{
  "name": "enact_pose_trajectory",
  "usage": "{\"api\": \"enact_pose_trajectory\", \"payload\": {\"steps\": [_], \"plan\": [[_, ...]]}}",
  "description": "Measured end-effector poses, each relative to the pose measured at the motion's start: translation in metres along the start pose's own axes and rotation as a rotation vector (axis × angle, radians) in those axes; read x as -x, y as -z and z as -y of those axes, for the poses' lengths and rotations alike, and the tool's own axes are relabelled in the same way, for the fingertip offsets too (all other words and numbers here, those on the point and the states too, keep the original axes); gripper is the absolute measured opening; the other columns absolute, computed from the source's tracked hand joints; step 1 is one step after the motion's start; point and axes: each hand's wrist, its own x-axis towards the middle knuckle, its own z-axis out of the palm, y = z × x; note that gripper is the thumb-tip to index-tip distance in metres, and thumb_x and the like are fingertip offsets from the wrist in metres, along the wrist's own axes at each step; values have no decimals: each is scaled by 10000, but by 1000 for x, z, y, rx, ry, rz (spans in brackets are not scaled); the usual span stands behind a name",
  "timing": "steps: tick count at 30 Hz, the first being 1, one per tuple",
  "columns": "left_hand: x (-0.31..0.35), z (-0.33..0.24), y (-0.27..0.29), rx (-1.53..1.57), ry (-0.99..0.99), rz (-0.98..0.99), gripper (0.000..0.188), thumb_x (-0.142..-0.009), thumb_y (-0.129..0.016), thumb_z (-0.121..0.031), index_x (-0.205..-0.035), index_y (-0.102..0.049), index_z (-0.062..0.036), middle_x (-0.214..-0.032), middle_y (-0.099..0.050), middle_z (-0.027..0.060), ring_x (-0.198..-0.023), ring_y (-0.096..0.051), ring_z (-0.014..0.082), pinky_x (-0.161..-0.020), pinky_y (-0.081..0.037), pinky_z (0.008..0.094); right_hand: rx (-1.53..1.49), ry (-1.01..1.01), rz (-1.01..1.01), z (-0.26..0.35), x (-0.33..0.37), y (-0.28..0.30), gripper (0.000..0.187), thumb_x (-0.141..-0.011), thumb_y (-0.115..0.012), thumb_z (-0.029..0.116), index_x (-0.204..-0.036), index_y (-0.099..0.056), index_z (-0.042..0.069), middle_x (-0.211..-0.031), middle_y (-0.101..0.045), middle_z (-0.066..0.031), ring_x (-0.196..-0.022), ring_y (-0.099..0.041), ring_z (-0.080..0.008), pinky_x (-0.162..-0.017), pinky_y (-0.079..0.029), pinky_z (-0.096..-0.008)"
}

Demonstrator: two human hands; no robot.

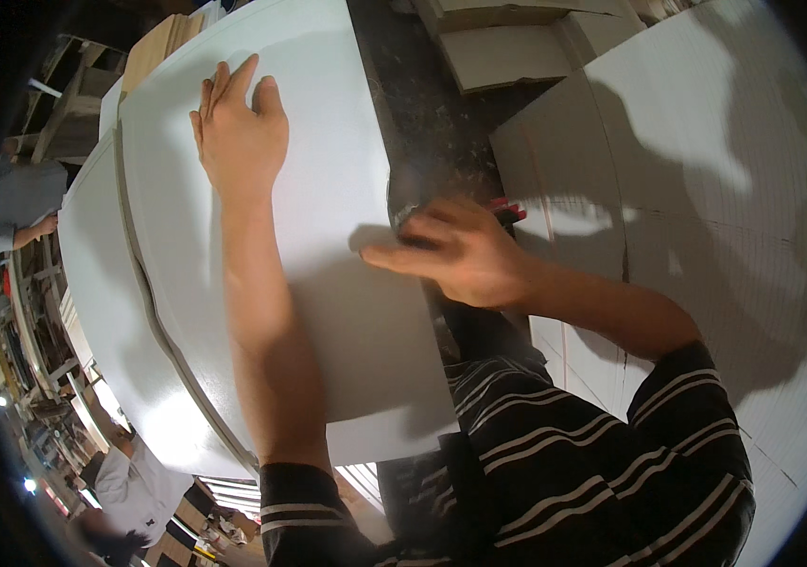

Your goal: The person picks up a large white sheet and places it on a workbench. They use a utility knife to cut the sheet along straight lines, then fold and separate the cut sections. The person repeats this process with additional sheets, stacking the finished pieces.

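Observation:
My left hand point(241, 132) lies flat on a large smooth white panel point(328, 161), fingers pointing away and thumb apart. The panel's right edge runs past my right hand point(468, 253). That hand is slightly blurred at the edge, one digit stretched out over the panel's surface and the other fingers curled. A dark gap shows between them, and what they hold, if anything, is hidden. Just behind the knuckles a small red and black item point(509, 210) sticks out; I cannot tell whether it is in my grip.
A second white panel or stack point(101, 312) adjoins on the left, with a dark seam between. Large white cardboard point(706, 236) fills the right, under shadows. An open carton point(507, 57) stands at the far side. Two other people point(134, 487) point(30, 203) are at the left.

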Motion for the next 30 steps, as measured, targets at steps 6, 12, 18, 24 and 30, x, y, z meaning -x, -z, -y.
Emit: {"api": "enact_pose_trajectory", "payload": {"steps": [6,12,18,24,30], "plan": [[0,3,-2,32,-1,-2,390,-982,-592,-294,-1345,-689,-191,-1484,-576,150,-1437,-466,363,-1216,-295,554,-316,117,140,-7,37,26,479,-967,-602,26,-1404,-625,222,-983,-701,-111,-865,-666,-202,-759,-582,-370],[-1,6,-3,19,-48,-28,378,-980,-588,-285,-1324,-697,-173,-1441,-613,119,-1387,-518,318,-1196,-311,591,-401,-184,-345,-44,-13,-19,489,-951,-581,-77,-1407,-607,99,-1028,-705,-131,-846,-672,-198,-730,-583,-324],[-3,9,-5,68,-56,-23,375,-972,-596,-279,-1312,-700,-161,-1408,-635,100,-1355,-544,292,-1179,-331,592,-350,-296,-428,-30,-21,-53,529,-931,-581,-104,-1423,-596,88,-962,-676,-111,-779,-635,-195,-680,-539,-330],[-4,13,-8,79,-57,-35,378,-969,-596,-276,-1314,-702,-161,-1424,-625,109,-1345,-554,288,-1182,-330,578,-470,-26,-91,-15,10,-25,595,-924,-583,-75,-1463,-579,177,-1018,-692,-131,-801,-641,-220,-721,-551,-362],[-6,20,-13,42,-58,-13,385,-970,-594,-296,-1327,-700,-198,-1446,-612,123,-1368,-542,295,-1184,-335,555,-461,56,119,-22,26,5,579,-939,-568,-41,-1463,-581,206,-1013,-723,-133,-874,-675,-249,-760,-564,-396]]}}
